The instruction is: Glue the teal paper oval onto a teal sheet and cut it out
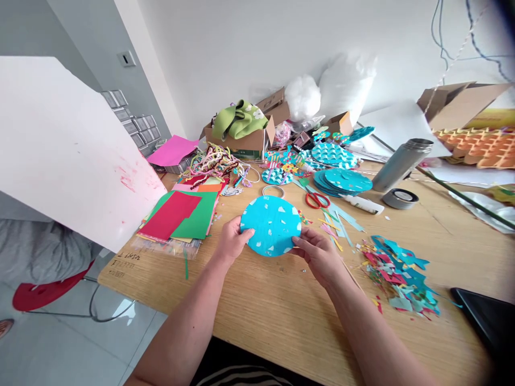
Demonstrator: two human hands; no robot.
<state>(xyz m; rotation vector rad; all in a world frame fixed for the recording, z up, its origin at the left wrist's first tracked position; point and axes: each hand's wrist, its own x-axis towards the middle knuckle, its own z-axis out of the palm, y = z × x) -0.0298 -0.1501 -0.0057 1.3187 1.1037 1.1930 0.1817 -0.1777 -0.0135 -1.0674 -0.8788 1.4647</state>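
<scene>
Between my two hands is a round blue paper disc (271, 228) with white patches scattered over it, raised just above the wooden table. My left hand (233, 238) pinches its left edge, thumb on top. At the lower right edge my right hand (317, 252) grips it the same way, with the fingers partly hidden beneath. Beyond the disc lie a ring of tape (273, 191) and red-handled scissors (317, 200). A stack of similar blue discs (348, 181) stands behind the scissors, near a white glue bottle (364, 204).
Coloured paper sheets (181, 214) lie at left beside a tilted white board (72, 145). Paper scraps (402, 276) are heaped at right, near a black tablet-like object (478, 316). A steel flask (402, 163) stands behind its lid (400, 198). A cardboard box (237, 140) holds green felt.
</scene>
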